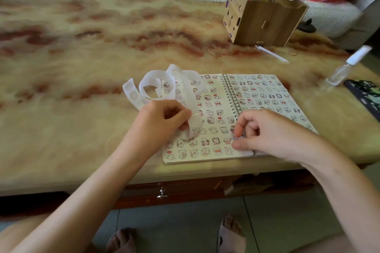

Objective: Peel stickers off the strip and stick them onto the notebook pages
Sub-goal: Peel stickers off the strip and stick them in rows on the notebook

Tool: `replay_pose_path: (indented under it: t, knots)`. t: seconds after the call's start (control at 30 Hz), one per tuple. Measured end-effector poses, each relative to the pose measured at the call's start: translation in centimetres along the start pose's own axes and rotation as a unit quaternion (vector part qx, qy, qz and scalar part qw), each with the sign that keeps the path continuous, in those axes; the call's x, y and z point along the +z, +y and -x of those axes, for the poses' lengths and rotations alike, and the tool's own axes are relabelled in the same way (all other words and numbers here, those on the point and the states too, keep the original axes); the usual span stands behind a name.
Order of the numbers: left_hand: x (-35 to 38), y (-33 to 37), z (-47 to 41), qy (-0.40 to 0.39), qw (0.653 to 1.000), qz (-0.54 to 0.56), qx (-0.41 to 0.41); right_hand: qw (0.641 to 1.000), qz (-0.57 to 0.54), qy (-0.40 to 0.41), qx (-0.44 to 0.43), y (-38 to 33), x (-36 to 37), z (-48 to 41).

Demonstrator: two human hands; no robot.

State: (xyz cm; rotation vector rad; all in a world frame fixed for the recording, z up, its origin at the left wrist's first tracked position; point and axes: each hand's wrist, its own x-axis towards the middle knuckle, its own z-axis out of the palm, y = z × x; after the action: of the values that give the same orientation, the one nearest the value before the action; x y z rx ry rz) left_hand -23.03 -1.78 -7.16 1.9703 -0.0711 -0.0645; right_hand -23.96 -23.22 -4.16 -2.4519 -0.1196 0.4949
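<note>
Your left hand [164,121] pinches the strip [156,77] ready over the notebook [213,90]; right hand [267,131] fingers curl narrow, can't tell if holding a sticker.

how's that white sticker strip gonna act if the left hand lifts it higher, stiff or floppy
Likely floppy: the sticker strip lies in loose curling loops over the notebook. Probably very light, since the left hand holds it up by a fingertip pinch alone. Lifted, its loops may sag, swing or tangle.
</note>
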Motion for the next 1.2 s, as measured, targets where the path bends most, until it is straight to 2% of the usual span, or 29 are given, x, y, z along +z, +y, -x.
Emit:
replay_pose_path:
  t: [0.1,0.23,0.33,0.63,0.93,1.2]
  knots:
    - [0.0,0.0,0.1,0.004,1.000,0.003,0.003,0.999,-0.034,0.012,-0.007,-0.2,-0.5,0.1]
    - [-0.2,0.5,0.2,0.030,0.999,0.029,0.026,0.985,-0.110,0.119,-0.062,-0.7,-0.6,-0.1]
    - [-0.3,0.9,0.3,0.051,0.996,0.050,0.048,0.970,-0.142,0.164,-0.105,-1.1,-0.1,-0.6]
    - [0.0,1.3,0.3,0.060,0.989,0.107,0.084,0.937,-0.235,0.165,-0.200,-2.9,2.1,-1.4]
    - [-0.1,1.3,0.1,0.053,0.988,0.118,0.085,0.932,-0.242,0.152,-0.224,-2.9,2.4,-1.7]
    - [-0.2,1.4,0.5,-0.005,0.994,0.092,0.055,0.930,-0.235,0.174,-0.223,-2.8,2.4,-1.9]
